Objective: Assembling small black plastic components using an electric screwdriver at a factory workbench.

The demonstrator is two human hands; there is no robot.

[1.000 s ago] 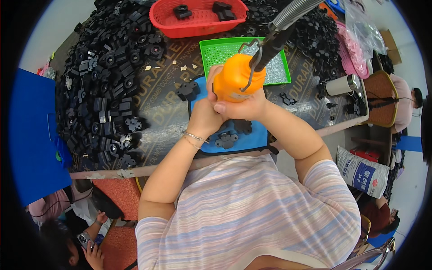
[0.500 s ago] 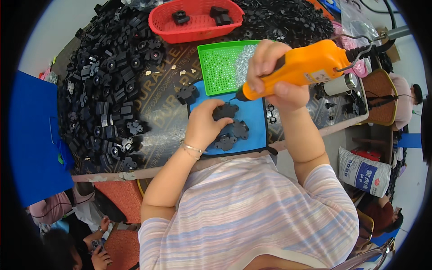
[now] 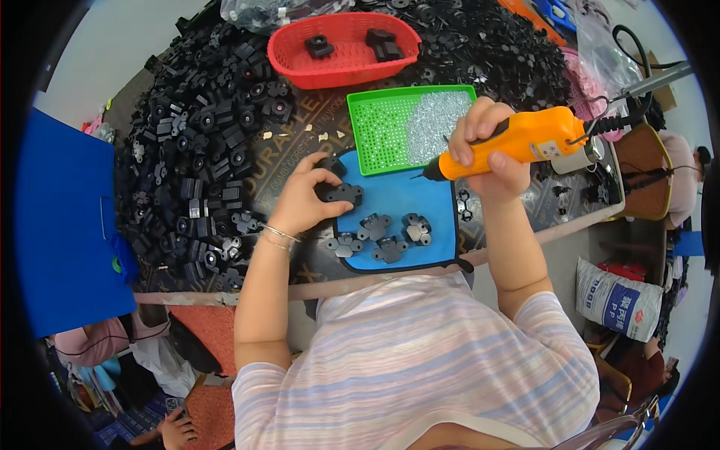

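My right hand (image 3: pixel 491 154) is wrapped round an orange electric screwdriver (image 3: pixel 534 136). Its thin bit points left, over the blue mat (image 3: pixel 431 195) and apart from any part. At the mat's left edge my left hand (image 3: pixel 301 196) grips a black plastic part (image 3: pixel 346 195) between thumb and fingers. Another black part lies just beyond those fingers, partly covered by them. Nearer to me on the mat rest several similar parts, among them a lobed black one (image 3: pixel 373 226) and one with a shiny face (image 3: pixel 416 229).
A green perforated tray (image 3: pixel 367 135) of small silvery screws (image 3: pixel 435 124) stands at the mat's far edge. Behind it sits a red basket (image 3: pixel 341 75) with a few black pieces. Heaps of black parts (image 3: pixel 217 142) cover the table's left and back. A cable runs from the screwdriver to a metal arm (image 3: pixel 660 79).
My left hand has moved left from the mat's middle and now holds a different black part. The screwdriver's bit has drawn away from the parts. The whole view has shifted slightly.
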